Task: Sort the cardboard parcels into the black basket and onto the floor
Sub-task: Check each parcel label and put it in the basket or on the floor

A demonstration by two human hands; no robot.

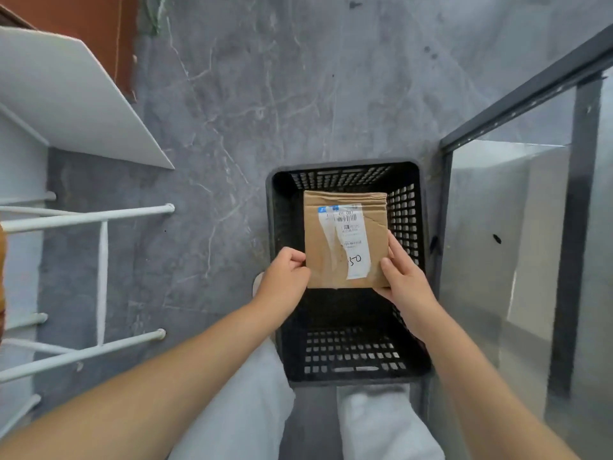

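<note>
Over the black basket (345, 167), cardboard parcel (331, 257) pinched between left hand (285, 277) and right hand (403, 277)

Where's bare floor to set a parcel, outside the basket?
Bare grey floor beyond the black basket and left of it, up to the white rack. Tight on the right: basket against the metal frame.

Soft, even, cool light leaves barely any shadow on the floor (298, 78). The black basket (345, 166) is murky inside. Pale glare lies on the metal panel (491, 227) at right. Wide-angle distortion bows the white rack rails (86, 215) at left. Fine detail is slightly smeared.
</note>
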